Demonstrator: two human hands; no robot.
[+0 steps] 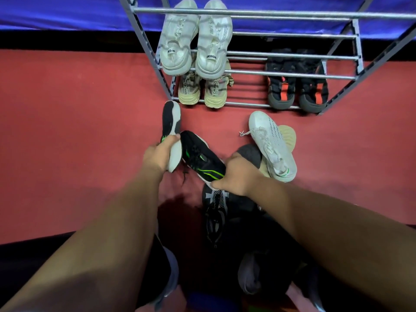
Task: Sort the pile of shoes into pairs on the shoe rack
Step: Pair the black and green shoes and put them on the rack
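Note:
My left hand (pixel 157 154) grips a black shoe with a white sole (pixel 172 122), turned sole-side toward me, toe pointing at the rack. My right hand (pixel 236 174) grips the heel of its match, a black shoe with green stripes (pixel 200 154). Both shoes are just in front of the grey metal shoe rack (pixel 281 74). On the rack sit a white chunky pair (pixel 195 39) on an upper shelf, a beige pair (pixel 201 91) at the lower left and a black-and-orange pair (pixel 297 86) at the lower right.
On the red carpet to the right lie a white lace-up shoe (pixel 272 145) over a tan-soled one (pixel 288 136) and a grey shoe (pixel 249 154). A black-and-white patterned shoe (pixel 215 212) lies near me under my right wrist. Bare carpet spreads to the left.

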